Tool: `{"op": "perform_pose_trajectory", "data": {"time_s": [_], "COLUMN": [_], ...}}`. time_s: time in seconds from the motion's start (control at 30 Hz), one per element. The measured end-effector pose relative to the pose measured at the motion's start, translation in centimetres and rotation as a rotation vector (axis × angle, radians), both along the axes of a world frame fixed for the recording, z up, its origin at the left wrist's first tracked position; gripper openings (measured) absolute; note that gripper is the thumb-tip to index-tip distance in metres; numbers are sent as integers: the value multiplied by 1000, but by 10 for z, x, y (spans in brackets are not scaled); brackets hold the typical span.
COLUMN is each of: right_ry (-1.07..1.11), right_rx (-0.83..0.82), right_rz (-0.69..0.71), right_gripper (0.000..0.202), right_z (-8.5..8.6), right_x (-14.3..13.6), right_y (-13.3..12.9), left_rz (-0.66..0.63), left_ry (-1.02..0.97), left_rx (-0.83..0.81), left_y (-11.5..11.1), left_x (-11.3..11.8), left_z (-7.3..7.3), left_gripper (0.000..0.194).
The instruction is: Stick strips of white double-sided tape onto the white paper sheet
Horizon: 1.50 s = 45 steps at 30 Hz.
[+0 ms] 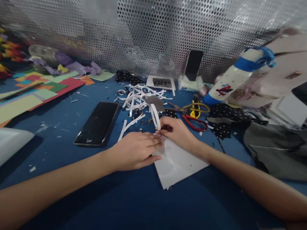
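Head view shows the left hand [137, 150] flat on a largely uncut paper sheet [178, 164], the right hand [178, 132] pinching a narrow strip [155, 115]; cut pieces [133, 99] lie beyond.

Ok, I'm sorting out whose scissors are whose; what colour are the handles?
One loop is yellow, the other red, clearest in the head view.

A silvery metal panel [148, 35], punched all over with small round holes, stands as a wall behind a deep blue tabletop [103, 201] and runs across the whole width of the view. Light catches the panel in pale, uneven patches, brightest toward the upper right, while the tabletop's near part lies darker
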State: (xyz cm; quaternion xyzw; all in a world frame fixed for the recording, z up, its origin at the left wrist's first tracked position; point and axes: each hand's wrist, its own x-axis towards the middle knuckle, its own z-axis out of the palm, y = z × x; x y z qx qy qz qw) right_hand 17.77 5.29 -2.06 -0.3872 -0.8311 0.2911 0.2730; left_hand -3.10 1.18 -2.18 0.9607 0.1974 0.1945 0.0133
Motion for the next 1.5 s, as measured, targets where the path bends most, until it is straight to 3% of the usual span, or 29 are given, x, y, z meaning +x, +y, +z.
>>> {"op": "perform_pose_trajectory", "data": {"time_s": [0.17,0.27,0.37,0.43,0.5,0.6,0.67,0.8,0.97,1.2,1.37,1.5], "right_ry": [-8,-29,-58,-104,-189,-376,-608,-716,-823,-953,-982,-901], "right_rx": [-14,-25,-52,-29,61,244,321,343,394,440,529,447], "right_rz": [-20,-12,54,106,98,-98,-209,-236,-265,-318,-438,-493], "right_gripper": [16,14,4,18,23,23,27,37,60,41,32,32], "right_z": [3,6,15,26,38,48,49,42,42,52,67,73], "right_x": [2,5,11,20,37,78,106,136,127,111,121,142], "right_y": [-5,-12,-19,-20,-17,-8,0,13,24,25,10,-5], "left_rz": [-50,-70,48,179,266,259,218,197,282,263,281,325], "left_ry": [-22,-109,-273,-372,-432,-434,-382,-143,-49,-21,-185,-416], "left_rx": [-39,-143,-302,-364,-399,-462,-493,-379,-322,-376,-457,-529], "left_y": [-4,-4,-3,-3,-3,-2,-2,0,7,27,22,10], "left_x": [2,0,-3,-3,-3,1,6,25,52,60,49,38], "left_z": [0,0,2,7,12,19,22,24,25,28,26,17], "left_gripper": [33,27,24,25,29,35,34,25,20,7,11,13]}}
